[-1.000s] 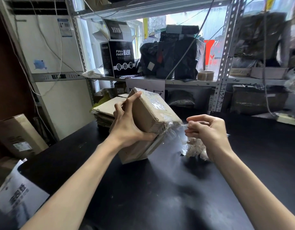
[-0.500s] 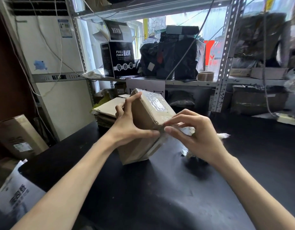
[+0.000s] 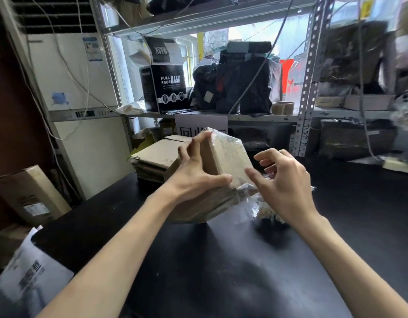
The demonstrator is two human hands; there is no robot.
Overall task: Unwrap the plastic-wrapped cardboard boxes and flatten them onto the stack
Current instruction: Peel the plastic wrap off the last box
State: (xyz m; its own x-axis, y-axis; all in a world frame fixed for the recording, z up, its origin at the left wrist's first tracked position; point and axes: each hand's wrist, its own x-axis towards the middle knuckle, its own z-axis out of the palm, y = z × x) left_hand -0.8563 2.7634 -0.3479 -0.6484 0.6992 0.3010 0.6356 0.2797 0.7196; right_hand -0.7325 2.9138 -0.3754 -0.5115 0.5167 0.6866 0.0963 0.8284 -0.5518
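- The plastic-wrapped bundle of boxes [image 3: 228, 157] is tilted on one corner over the middle of the black counter [image 3: 221, 271]. Its lower end is near or on the surface; I cannot tell which.
- The left hand [image 3: 198, 177] grasps the bundle, with the thumb across the near side and the fingers curled over the top edge.
- The right hand [image 3: 283, 182] is released just beside the bundle's right side, fingers spread and holding nothing. Whether its thumb tip touches the film is unclear.
- Loose plastic film [image 3: 244, 189] hangs from the bundle's lower right.
- A crumpled wad of wrap [image 3: 267, 213] lies on the counter, partly hidden under the right hand.
- The stack of flattened cardboard [image 3: 152, 157] sits at the counter's far left edge, behind the left hand.
- On the metal shelf [image 3: 244, 117] beyond are a black mask box [image 3: 164, 88], dark packages [image 3: 242, 81] and a tape roll [image 3: 282, 108].
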